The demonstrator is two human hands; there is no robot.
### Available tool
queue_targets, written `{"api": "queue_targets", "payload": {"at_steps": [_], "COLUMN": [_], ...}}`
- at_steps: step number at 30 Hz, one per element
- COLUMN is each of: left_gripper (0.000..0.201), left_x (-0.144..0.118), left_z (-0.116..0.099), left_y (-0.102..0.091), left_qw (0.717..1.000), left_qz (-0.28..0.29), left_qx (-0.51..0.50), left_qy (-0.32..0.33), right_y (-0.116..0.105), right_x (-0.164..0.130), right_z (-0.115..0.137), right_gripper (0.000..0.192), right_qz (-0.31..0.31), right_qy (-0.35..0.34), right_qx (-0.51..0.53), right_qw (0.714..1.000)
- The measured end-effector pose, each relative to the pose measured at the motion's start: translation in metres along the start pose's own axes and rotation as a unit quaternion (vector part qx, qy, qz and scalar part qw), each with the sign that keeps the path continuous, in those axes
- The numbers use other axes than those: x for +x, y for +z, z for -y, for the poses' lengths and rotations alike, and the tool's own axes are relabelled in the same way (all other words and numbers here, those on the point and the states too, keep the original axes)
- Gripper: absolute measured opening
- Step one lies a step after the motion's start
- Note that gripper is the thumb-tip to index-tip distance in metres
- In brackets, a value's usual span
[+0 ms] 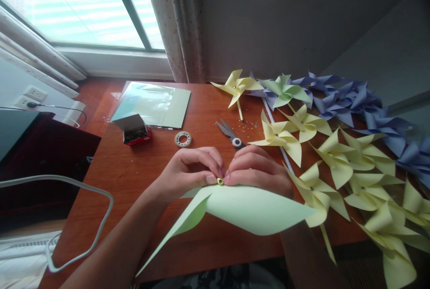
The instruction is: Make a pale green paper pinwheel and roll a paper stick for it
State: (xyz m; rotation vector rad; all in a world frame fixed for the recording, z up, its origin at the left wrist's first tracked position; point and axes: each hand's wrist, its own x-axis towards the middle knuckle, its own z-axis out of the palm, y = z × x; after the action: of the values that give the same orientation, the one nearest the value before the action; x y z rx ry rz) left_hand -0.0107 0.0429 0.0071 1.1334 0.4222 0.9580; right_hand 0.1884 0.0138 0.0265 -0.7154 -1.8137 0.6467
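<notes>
Both hands are pinching shut on the centre of a pale green paper pinwheel (248, 208): the left hand (188, 170) and the right hand (257, 168) are meeting fingertip to fingertip over a small yellowish stub (220, 181) at the hub, which is too small to identify. The pinwheel is being held just above the near edge of the wooden table (134, 177); its folded blades are curving toward the camera and hiding the right wrist and part of the table edge. Whatever lies beneath the hub is hidden by the paper.

Just behind the hands, grey scissors (231, 134) are lying on the table, their handle end partly hidden by the right knuckles. To their left a roll of tape (183, 139) is lying flat, and further left a small open red box (135, 130) is showing dark contents that are hard to make out. Behind the box, a glossy sheet of pale green paper (154, 103) is reflecting the window.

To the right, finished yellow pinwheels (336, 159) are lying in overlapping rows, the nearest ones cut off by the frame's lower right. Beyond them a green pinwheel (284, 89) and blue pinwheels (349, 96) are crowding against the wall. At the far left, a curtain (178, 20) is hanging beside the window (67, 6).
</notes>
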Motion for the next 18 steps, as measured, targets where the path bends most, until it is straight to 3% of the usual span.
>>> {"api": "queue_targets", "payload": {"at_steps": [6,10,14,18], "left_gripper": [0.004,0.009,0.024,0.026], "left_x": [0.0,-0.002,-0.007,-0.006], "left_z": [0.0,0.003,0.01,0.011], "left_y": [-0.002,-0.006,-0.011,-0.009], "left_qw": [1.0,0.998,0.987,0.979], "left_qz": [0.002,-0.013,-0.065,-0.064], "left_qx": [0.009,-0.007,-0.011,0.017], "left_qy": [-0.014,-0.057,-0.148,-0.195], "right_y": [-0.003,0.002,0.007,0.008], "right_x": [0.004,0.003,-0.003,-0.005], "right_z": [-0.003,-0.005,-0.01,-0.016], "right_gripper": [0.013,0.01,0.013,0.018], "right_qz": [0.015,-0.033,-0.135,-0.228], "right_qy": [-0.001,0.053,0.163,0.303], "right_qx": [0.032,0.092,0.124,0.149], "right_qw": [0.999,0.994,0.97,0.913]}}
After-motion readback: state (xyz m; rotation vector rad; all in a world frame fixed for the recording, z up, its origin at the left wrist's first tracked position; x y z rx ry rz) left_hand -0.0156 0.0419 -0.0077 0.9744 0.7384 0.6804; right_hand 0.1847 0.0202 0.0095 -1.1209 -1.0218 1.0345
